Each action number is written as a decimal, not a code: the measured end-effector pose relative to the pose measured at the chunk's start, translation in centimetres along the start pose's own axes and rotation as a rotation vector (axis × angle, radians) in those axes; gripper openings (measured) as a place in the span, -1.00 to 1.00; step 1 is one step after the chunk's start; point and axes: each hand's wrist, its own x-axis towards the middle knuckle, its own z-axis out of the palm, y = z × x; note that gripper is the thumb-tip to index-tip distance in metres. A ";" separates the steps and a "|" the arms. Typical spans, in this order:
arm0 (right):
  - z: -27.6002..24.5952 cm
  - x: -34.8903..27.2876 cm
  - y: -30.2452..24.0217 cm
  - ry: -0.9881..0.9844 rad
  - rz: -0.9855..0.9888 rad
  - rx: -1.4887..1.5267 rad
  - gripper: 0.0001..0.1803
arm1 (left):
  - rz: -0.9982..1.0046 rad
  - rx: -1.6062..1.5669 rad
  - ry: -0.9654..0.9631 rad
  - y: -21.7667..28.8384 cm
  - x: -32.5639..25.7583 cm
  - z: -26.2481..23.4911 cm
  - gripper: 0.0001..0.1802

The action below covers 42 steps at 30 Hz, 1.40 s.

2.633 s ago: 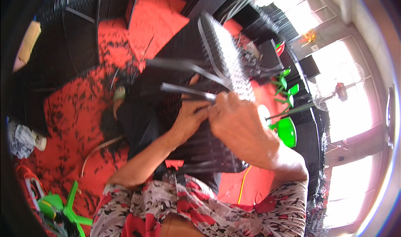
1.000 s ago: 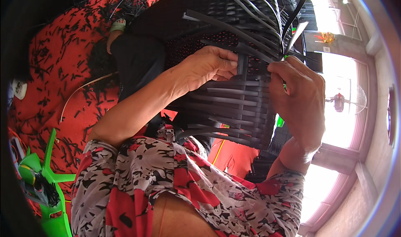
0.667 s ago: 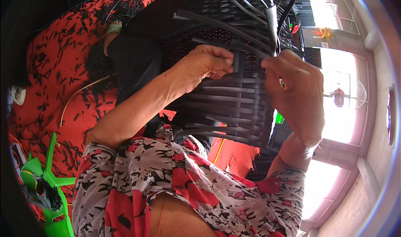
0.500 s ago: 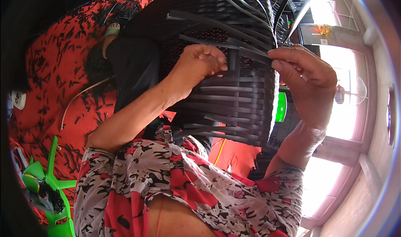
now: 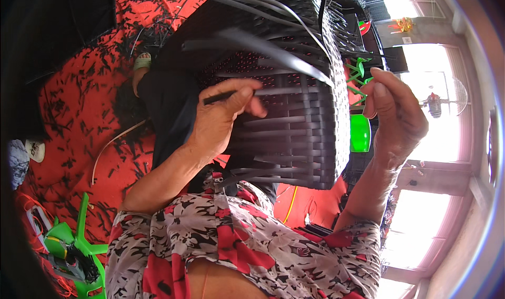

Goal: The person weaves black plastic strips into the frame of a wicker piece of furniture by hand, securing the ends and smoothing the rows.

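The black woven piece (image 5: 302, 133) lies in front of me — its left part is behind my left hand (image 5: 215, 115), which pinches a dark strip (image 5: 218, 97) under the thumb. Past its right edge there is some open room, then a green object (image 5: 360, 133). My right hand (image 5: 395, 115) is raised there, fingers bent, apart from the weave — whether they pinch something, I cannot tell.
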 end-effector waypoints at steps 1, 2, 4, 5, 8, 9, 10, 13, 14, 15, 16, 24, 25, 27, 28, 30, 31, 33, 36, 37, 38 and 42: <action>-0.1 -0.1 0.7 -0.018 -0.046 -0.063 -0.83 | -0.099 -0.016 0.014 -1.2 0.1 -0.8 -0.77; 0.1 0.0 1.3 -0.040 -0.089 -0.120 -0.82 | -0.224 0.006 0.076 -1.9 0.1 -0.5 -0.78; 0.4 0.2 1.5 -0.099 -0.160 -0.257 -0.80 | -0.341 -0.008 0.196 -1.9 0.9 0.4 -0.77; 0.9 0.3 1.4 -0.141 -0.179 -0.248 -0.80 | -0.332 -0.024 0.146 -1.8 1.1 0.1 -0.77; 2.0 0.6 1.9 -0.289 -0.190 -0.213 -0.80 | -0.325 -0.096 0.079 -1.8 1.1 -0.7 -0.76; 2.6 1.1 2.7 -0.278 -0.206 -0.143 -0.81 | -0.337 -0.077 0.113 -1.4 0.9 -0.6 -0.75; 2.6 1.5 2.9 -0.316 -0.174 -0.129 -0.82 | -0.363 -0.057 0.156 -0.8 0.4 -0.3 -0.73; 2.8 3.1 3.4 -0.421 -0.125 -0.052 -0.86 | -0.218 -0.012 0.033 0.0 0.2 -2.5 -0.67; 3.2 3.5 4.1 -0.403 -0.144 0.047 -0.88 | -0.084 0.121 0.035 0.8 0.0 -3.4 -0.62; 3.1 4.1 4.4 -0.457 -0.119 0.133 -0.89 | 0.083 0.406 0.243 1.5 -0.1 -3.8 -0.62; 3.2 4.5 4.5 -0.512 -0.103 0.220 -0.90 | 0.384 0.539 0.327 2.4 -0.2 -4.7 -0.63; 3.8 5.4 2.0 -0.363 0.065 0.667 -0.78 | 0.644 1.048 -0.076 6.2 0.1 3.6 -0.87; 3.6 5.2 1.7 -0.294 0.058 0.685 -0.80 | 0.706 1.142 -0.145 5.7 1.0 4.0 -0.86; 3.1 4.8 1.9 -0.150 0.033 0.632 -0.80 | 0.738 1.298 -0.152 4.4 2.1 4.3 -0.84; 2.8 4.3 2.1 -0.046 -0.018 0.577 -0.79 | 0.739 1.428 -0.139 4.0 2.4 4.6 -0.84; 1.4 3.4 2.8 -0.003 -0.072 0.231 -0.80 | 0.737 1.469 -0.092 3.4 2.5 5.2 -0.82; 1.0 2.9 3.0 -0.037 -0.111 0.156 -0.82 | 0.737 1.488 -0.068 3.2 2.5 5.4 -0.81; 0.5 2.2 3.5 -0.096 -0.208 -0.006 -0.85 | 0.780 1.562 -0.042 2.7 2.6 5.6 -0.77; 0.2 1.6 3.7 -0.159 -0.285 -0.124 -0.86 | 0.760 1.619 -0.036 1.9 2.5 5.5 -0.67; 0.1 1.5 3.8 -0.166 -0.299 -0.150 -0.86 | 0.766 1.611 -0.031 1.5 2.5 5.6 -0.67; -0.1 1.5 3.7 -0.174 -0.313 -0.175 -0.85 | 0.771 1.603 -0.025 1.1 2.5 5.5 -0.66; 0.3 1.3 3.6 -0.255 -0.358 -0.309 -0.93 | 0.578 1.202 -0.061 1.3 2.7 4.0 -0.63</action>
